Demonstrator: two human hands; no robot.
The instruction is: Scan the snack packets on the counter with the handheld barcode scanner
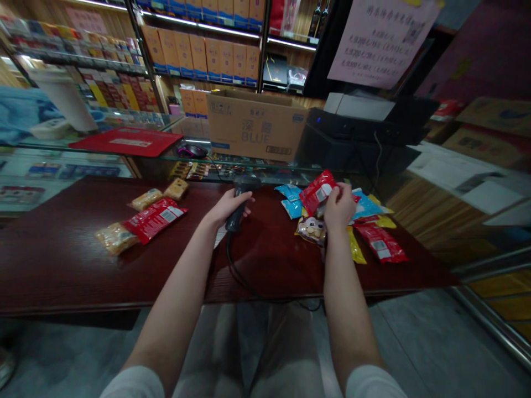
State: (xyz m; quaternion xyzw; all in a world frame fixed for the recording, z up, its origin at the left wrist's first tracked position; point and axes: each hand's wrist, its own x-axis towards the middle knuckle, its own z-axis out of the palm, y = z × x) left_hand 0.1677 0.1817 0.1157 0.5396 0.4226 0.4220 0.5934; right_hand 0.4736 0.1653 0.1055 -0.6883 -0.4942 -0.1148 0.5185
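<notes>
Left hand closed on corded barcode scanner; right hand pinching red snack packet.
Both over the dark wooden counter, packet above loose snack packets on its right.

Dim, warm shop light here, folks, pouring from the LED strips over the shelves, glare streaking across the glass pane, soft shadows pooling on the dark table, and the wide lens bending everything at the edges!
</notes>
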